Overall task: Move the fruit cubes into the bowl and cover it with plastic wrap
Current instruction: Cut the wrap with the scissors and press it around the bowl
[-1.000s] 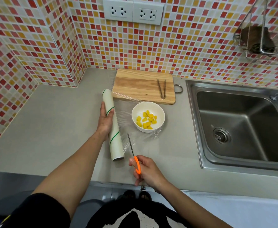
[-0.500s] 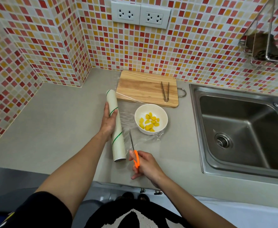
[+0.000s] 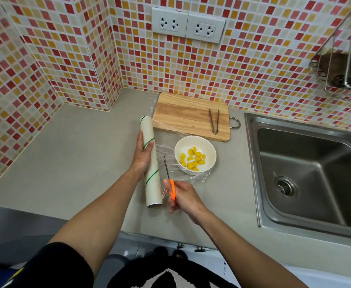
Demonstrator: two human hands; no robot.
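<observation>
While the wrap roll is gripped by the left hand, orange scissors are held in the right hand.
Fruit cubes are seen inside the bowl, right of the roll, on plastic wrap spread over the table.

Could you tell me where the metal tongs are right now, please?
In the head view, the thin metal tongs lie on the right part of the wooden cutting board, behind the white bowl.

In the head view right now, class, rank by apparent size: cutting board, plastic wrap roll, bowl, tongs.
1. cutting board
2. plastic wrap roll
3. bowl; roll and bowl cover similar areas, so that order is unsure
4. tongs
</observation>
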